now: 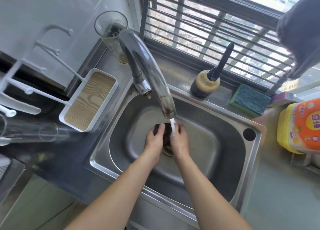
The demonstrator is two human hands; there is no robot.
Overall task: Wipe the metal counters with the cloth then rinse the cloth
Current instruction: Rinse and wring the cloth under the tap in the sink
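While water runs from the faucet [147, 70], the left hand [154, 139] and right hand [179, 139] grip the dark cloth [166, 134] under its spout, above the sink [225, 160] drain; wiping looks finished, rinsing underway.

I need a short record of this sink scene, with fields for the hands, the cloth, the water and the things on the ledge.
left hand: left hand grips the dark cloth
right hand: right hand grips the same cloth
water: runs from the tap onto the cloth and the right hand
place: over the drain, inside the metal sink
ledge: a bottle and a green sponge under the window
stage: rinsing
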